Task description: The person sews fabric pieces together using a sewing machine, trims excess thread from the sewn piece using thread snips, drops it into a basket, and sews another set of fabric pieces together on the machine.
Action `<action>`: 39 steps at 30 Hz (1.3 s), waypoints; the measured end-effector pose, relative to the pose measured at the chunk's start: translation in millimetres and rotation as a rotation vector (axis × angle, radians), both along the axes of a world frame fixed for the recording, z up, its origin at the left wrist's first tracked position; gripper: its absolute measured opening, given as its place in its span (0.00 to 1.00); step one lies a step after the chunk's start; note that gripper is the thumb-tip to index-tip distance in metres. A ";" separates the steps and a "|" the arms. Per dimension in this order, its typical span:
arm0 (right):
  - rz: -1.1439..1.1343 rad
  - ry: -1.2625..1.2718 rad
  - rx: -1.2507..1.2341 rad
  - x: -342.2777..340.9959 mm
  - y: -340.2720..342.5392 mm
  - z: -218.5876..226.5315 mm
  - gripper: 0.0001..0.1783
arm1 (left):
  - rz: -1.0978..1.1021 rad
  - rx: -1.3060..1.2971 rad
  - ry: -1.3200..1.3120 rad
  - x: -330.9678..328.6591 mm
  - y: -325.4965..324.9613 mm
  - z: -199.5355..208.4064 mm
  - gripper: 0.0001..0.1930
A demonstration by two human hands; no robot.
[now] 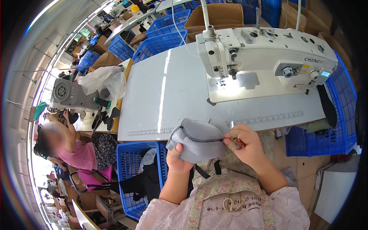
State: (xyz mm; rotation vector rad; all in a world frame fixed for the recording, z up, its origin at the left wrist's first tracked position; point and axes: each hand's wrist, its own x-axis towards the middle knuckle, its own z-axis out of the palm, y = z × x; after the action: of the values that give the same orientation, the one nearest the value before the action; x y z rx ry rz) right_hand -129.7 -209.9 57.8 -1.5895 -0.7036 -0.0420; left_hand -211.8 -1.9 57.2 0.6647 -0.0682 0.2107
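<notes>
A light grey fabric piece (201, 132) with a dark zigzag seam along its edge is held in front of my body, over the table's near edge. My left hand (178, 159) grips its left side, the thumb on the near face and the other fingers mostly hidden behind it. At the seam's right end, my right hand (243, 143) pinches the cloth between thumb and fingers. Finger coverings show on both hands. Beyond the fabric stands a white sewing machine (264, 57), its needle area apart from both hands.
The white table (145, 99) has a ruler strip (268, 118) along its near edge. A blue basket (128, 153) with dark cloth stands below left, another blue basket (314, 142) at the right. A person in pink (82, 153) sits at a grey machine (71, 94) on the left.
</notes>
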 end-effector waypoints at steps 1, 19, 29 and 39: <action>-0.006 -0.014 0.000 -0.6 0.3 0.5 0.10 | 0.023 -0.002 0.024 -0.9 -0.6 0.4 0.30; 0.046 0.146 0.032 -0.6 -0.6 -3.1 0.13 | -0.123 -0.201 0.002 5.3 9.0 -10.9 0.22; 0.041 0.110 0.051 1.7 -2.3 -2.6 0.16 | -0.091 -0.237 0.027 4.5 9.6 -14.8 0.22; -0.127 -0.339 -0.044 -1.7 -3.8 2.8 0.20 | -0.098 -0.194 0.019 7.0 1.4 -7.1 0.23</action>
State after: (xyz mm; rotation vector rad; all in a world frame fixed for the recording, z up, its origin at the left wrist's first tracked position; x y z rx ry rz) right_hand -131.4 -213.8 60.6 -1.6859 -0.8677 -0.3990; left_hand -204.8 -0.6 50.1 0.4686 -0.0613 0.1146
